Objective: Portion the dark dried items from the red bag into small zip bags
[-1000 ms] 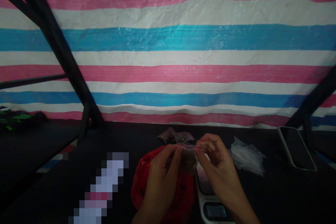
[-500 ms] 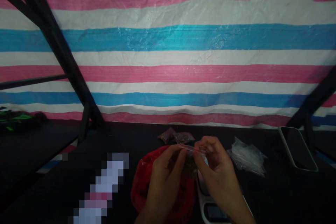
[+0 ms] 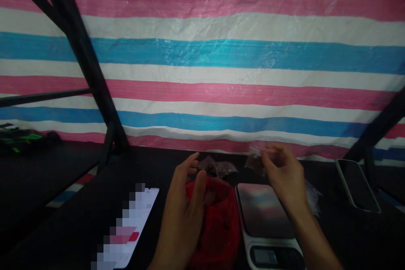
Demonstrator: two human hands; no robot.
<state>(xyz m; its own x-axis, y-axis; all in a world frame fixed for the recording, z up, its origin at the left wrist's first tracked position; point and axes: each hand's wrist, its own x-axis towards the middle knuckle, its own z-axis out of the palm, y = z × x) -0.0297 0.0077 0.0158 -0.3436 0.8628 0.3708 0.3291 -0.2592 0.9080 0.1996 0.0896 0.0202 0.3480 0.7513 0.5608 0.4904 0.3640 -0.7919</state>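
Note:
My right hand [image 3: 286,175] pinches a small clear zip bag [image 3: 255,161] by its top edge, with dark brown bits inside. The bag hangs beyond the digital kitchen scale [image 3: 264,211], whose plate bears nothing. Over the left side of a red plastic bag [image 3: 223,236] is my left hand [image 3: 183,206], its fingers apart and holding nothing. Dark contents in the red bag are hard to make out. Behind it lie two filled zip bags [image 3: 225,169] side by side. My right wrist partly hides a pile of clear plastic bags [image 3: 312,197].
A phone with a lit screen [image 3: 144,219] lies at the left, partly pixelated. Another phone [image 3: 358,185] with a dark screen lies far right. Black metal posts [image 3: 85,63] frame the black table, and a striped plastic sheet [image 3: 221,93] hangs behind it. A black-and-green object [image 3: 25,139] sits far left.
My left hand has let go of the zip bag and moved left. My right hand has carried the bag away to the back right, uncovering the scale. The view has shifted slightly.

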